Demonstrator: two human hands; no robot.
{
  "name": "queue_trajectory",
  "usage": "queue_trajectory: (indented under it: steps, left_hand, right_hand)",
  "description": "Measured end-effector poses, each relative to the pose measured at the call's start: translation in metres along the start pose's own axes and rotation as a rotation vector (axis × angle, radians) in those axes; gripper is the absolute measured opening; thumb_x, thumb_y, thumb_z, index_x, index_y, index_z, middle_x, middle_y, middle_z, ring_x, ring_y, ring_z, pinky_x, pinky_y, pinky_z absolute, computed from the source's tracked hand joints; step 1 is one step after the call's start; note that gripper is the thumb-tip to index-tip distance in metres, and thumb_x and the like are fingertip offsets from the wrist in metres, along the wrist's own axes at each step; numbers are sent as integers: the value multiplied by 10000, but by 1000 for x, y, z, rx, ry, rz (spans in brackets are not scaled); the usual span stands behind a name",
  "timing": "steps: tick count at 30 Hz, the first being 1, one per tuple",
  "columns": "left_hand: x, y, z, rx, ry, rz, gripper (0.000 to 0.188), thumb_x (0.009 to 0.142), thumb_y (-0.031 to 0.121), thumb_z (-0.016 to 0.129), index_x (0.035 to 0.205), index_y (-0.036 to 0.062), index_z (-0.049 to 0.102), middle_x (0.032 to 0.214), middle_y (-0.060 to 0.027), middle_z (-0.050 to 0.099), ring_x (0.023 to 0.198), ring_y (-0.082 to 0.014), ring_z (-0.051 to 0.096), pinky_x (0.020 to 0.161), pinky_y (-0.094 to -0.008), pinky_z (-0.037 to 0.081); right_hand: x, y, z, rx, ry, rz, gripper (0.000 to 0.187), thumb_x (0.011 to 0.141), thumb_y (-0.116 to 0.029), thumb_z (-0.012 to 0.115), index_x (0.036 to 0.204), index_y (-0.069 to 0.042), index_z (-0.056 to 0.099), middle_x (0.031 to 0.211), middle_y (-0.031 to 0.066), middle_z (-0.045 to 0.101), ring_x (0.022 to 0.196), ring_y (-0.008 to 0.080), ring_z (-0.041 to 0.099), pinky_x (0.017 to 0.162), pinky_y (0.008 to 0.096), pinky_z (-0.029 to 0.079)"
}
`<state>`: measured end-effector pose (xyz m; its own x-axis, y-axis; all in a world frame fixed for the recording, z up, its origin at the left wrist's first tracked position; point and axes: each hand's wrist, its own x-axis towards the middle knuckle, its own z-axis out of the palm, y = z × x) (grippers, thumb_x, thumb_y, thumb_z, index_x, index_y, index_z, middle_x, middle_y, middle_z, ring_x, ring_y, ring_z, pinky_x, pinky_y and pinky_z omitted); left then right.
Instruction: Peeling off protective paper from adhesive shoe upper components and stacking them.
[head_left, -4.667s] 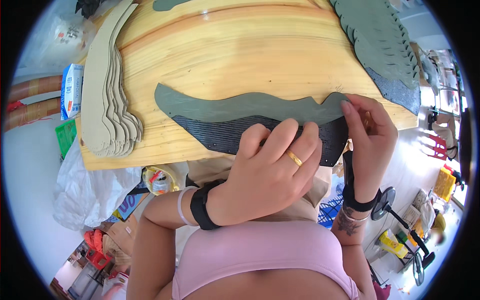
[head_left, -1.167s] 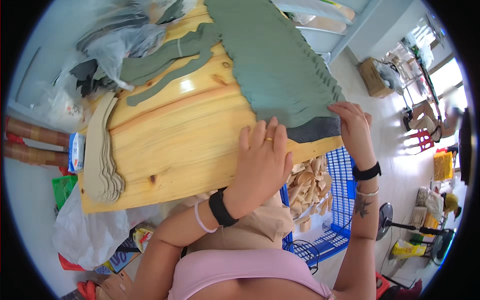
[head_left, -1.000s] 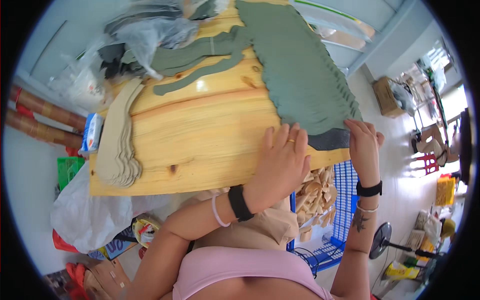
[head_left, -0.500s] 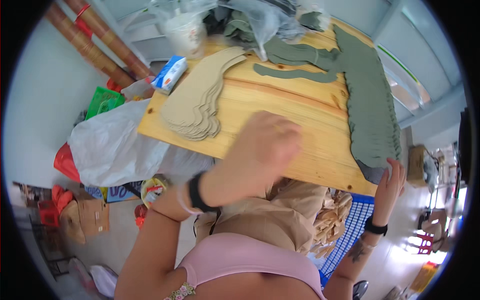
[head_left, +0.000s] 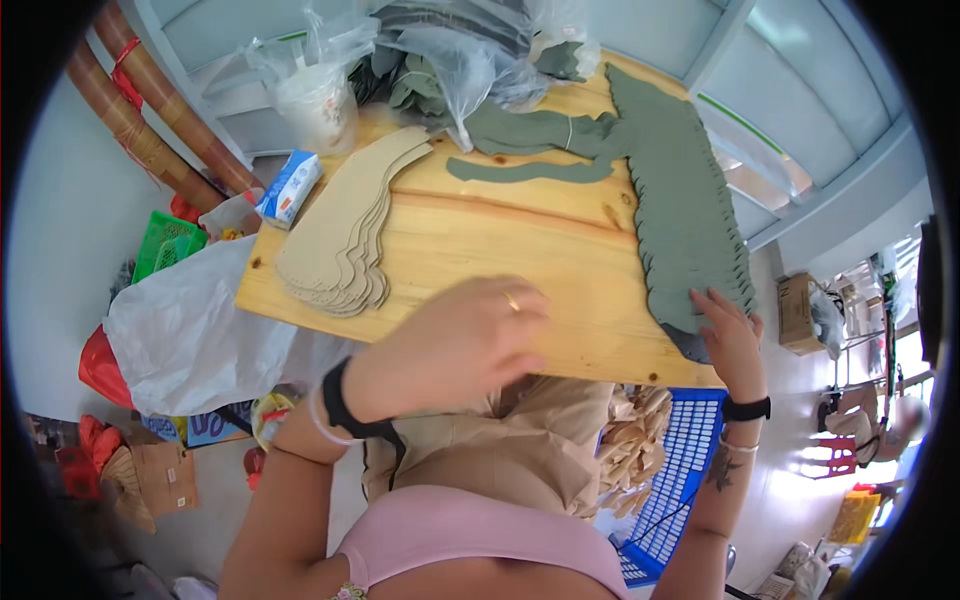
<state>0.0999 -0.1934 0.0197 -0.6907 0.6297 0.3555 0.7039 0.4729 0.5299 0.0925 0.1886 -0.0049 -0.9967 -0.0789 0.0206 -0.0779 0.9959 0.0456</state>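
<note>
My left hand is over the front edge of the wooden table, fingers curled down and thumb below. Whatever it may hold is hidden. My right hand rests with fingers stretched out on the near end of a long overlapping row of green-grey cut pieces; the nearest piece is darker grey. On the left part of the table lies a fanned stack of beige cut pieces with wavy edges. A narrow green strip lies apart near the middle, in front of a tied green bundle.
A blue-and-white packet and a bagged cup stand at the table's left. Plastic bags crowd the back. Brown fabric covers my lap. Beside it, a blue crate stands by beige scraps. White sheeting hangs at left.
My left hand has come down and nearer to me, its fingers turned lower. My right hand has moved further onto the green row. The whole view has shifted a little.
</note>
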Motion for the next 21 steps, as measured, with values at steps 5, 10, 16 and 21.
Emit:
queue_trajectory:
  steps: [5,10,16,21]
  left_hand:
    - [17,7,29,-194,-83,194,297,884,224,656,1071,-7,638,1149,-176,615,1106,-349,570,917,-411,480]
    - [14,1,35,-235,-188,84,305,891,227,648,1097,2,629,1136,-161,627,1083,-344,578,915,-418,473]
    - [8,-1,30,-327,-244,25,333,905,241,631,1132,0,602,1117,-165,631,1039,-354,584,881,-415,471]
    - [-1,-5,22,-312,-229,-23,324,904,226,632,1140,6,605,1134,-160,632,1047,-346,586,891,-410,472]
  right_hand:
    - [17,13,-10,72,-156,-69,710,786,-51,684,1423,-286,476,1477,143,442,1284,296,498,1051,501,321]
    - [44,27,2,93,-239,-86,760,788,-54,687,1453,-314,426,1506,193,375,1285,371,488,1049,485,367]
    - [97,32,5,137,-260,-208,786,800,-57,679,1481,-293,366,1533,222,289,1277,440,455,1084,468,373]
    - [138,26,0,163,-371,-143,804,833,-29,650,1508,-297,306,1565,238,203,1364,399,381,1109,391,341]
